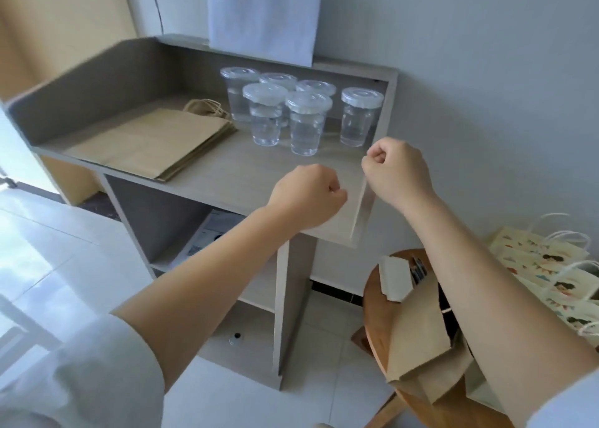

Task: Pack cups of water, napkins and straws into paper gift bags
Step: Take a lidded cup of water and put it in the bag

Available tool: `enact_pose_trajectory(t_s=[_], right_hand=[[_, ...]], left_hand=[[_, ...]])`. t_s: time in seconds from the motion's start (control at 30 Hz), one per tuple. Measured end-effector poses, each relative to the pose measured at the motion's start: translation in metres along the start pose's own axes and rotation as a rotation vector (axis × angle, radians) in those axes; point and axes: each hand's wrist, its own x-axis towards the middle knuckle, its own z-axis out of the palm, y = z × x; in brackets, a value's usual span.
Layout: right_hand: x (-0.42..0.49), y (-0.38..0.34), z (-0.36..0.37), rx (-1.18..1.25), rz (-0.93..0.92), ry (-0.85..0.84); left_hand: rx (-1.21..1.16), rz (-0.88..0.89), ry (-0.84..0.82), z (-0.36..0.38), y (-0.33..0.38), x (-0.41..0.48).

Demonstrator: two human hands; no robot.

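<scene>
white sleeves and bare forearms fill the near edge. the left hand and right hand hover over the front right corner of the desk, each with its fingers curled into a fist and nothing visible inside it.

the cups of water stand upright and lidded at the back right of the desk: five in a tight cluster and a lone cup just beside them. to their left lies a flat stack of brown paper bags, handles toward the back panel.

packing looks not yet begun, since no bag stands open on the desk. a good start would be to uncurl both hands, peel one bag off the stack, spread its base so it stands, then lift a cup by its wall below the lid and lower it in level. the lids may not seal, so tilting risks a spill.

the desk is pale grey wood with raised back and side panels and open shelves below. to the right a round wooden stool carries another brown bag and a white packet, possibly napkins; i cannot tell. printed gift bags lie beyond it. the wall is grey, the floor white tile.
</scene>
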Motion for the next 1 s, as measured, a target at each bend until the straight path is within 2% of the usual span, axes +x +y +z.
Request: enact_pose_trajectory(t_s=[0.1,0.2,0.37,0.53,0.7,1.0], right_hand=[[0.021,-0.022,0.009,-0.038,-0.103,0.006],[0.053,-0.036,0.026,-0.016,-0.121,-0.066],[0.125,-0.04,0.058,-0.139,-0.097,-0.276],[0.184,-0.046,0.081,-0.199,-0.112,-0.344],[0.209,-0.046,0.098,-0.228,-0.082,-0.452],[0.157,-0.058,0.086,-0.26,-0.07,-0.405]], left_hand=[[0.036,-0.076,0.006,-0.009,-0.028,0.022],[0.045,-0.137,0.0,-0.013,-0.05,0.05],[-0.046,-0.216,0.017,-0.014,-0.073,0.112],[-0.203,-0.298,-0.046,0.003,-0.091,0.18],[-0.459,-0.278,0.033,0.021,-0.101,0.222],[-0.414,-0.159,0.07,0.022,-0.113,0.179]])
